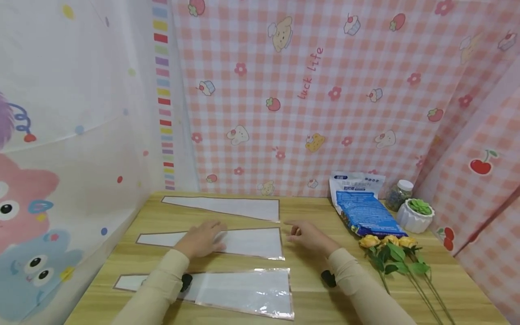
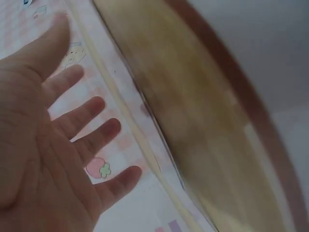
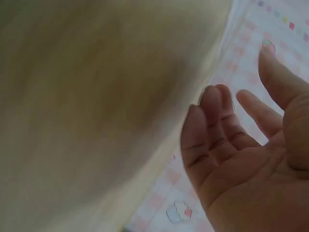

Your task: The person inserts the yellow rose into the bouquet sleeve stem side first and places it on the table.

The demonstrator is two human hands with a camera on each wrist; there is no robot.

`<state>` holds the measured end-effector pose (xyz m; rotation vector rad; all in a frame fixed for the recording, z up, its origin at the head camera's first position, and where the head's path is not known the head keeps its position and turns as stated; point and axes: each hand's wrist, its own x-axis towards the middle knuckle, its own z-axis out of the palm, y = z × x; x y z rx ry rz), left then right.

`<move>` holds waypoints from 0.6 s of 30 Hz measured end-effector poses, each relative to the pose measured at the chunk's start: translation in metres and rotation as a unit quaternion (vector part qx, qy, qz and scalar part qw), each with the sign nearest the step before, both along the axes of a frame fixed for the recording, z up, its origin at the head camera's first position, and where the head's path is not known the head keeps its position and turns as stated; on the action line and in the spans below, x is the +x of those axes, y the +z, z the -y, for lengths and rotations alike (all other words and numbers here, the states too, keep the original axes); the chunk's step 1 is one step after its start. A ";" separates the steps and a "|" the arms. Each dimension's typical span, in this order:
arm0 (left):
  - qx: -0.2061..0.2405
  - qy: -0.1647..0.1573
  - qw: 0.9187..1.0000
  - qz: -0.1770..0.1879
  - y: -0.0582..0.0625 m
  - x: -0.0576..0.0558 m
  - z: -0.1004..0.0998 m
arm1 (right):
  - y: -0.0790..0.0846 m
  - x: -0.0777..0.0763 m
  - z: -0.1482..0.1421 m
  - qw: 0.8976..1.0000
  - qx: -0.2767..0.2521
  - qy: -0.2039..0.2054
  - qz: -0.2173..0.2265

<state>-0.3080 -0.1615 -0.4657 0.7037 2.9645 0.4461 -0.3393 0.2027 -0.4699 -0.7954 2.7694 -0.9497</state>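
Three long tapered flower sleeves lie across the table, white with brown edging: a back sleeve [image 1: 252,208], a middle sleeve [image 1: 256,242] and a glossy front sleeve [image 1: 243,291]. Over the middle sleeve is my left hand [image 1: 201,239], its fingers spread and nothing in them; the left wrist view shows the bare palm [image 2: 43,145]. My right hand [image 1: 306,235] is just beyond the sleeves' wide ends, also holding nothing, its fingers loosely bent in the right wrist view. The left forearm covers part of the front sleeve.
Yellow roses [image 1: 390,241] with long green stems lie at the right. Behind them are a blue and white bag [image 1: 365,207], a lidded jar [image 1: 400,194] and a succulent in a white pot [image 1: 415,216]. Patterned cloths [image 1: 308,117] hang along the table's back and sides.
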 end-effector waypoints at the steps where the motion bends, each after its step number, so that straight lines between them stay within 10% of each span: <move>1: 0.000 -0.003 1.000 0.005 0.000 0.001 -0.001 | -0.002 0.000 0.002 1.000 0.014 0.014 0.001; 18: -0.001 -0.027 1.000 0.016 0.004 0.006 -0.002 | -0.003 0.002 0.028 0.991 0.137 0.002 0.001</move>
